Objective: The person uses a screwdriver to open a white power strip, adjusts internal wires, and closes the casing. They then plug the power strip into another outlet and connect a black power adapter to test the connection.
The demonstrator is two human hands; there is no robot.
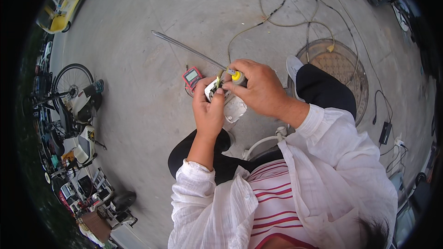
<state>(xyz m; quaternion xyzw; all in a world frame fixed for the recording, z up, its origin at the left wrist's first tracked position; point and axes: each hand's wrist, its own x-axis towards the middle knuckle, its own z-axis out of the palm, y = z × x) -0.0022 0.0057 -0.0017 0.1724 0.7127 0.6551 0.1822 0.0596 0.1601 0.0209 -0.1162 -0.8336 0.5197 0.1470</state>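
Observation:
My left hand (pixel 208 113) is closed round a small white electrical casing (pixel 209 86) whose inside is exposed, with its thumb on the near side. A yellow-green wire end (pixel 218 81) enters the casing. My right hand (pixel 264 87) grips a long screwdriver (pixel 189 49) by its yellow and grey handle, and its fingertips meet beside the casing. The metal shaft points away to the far left, off the casing. Just below the hands is a white plastic cover (pixel 236 111). A red multimeter (pixel 192 77) lies on the ground to the left of my left hand.
A long yellowish cable (pixel 300 24) loops over the concrete beyond my hands. A round manhole cover (pixel 330 60) lies to the right, by my shoe (pixel 293 68). A black power adapter (pixel 385 133) with cords sits farther right. Bicycles and scooters (pixel 85 106) stand along the left.

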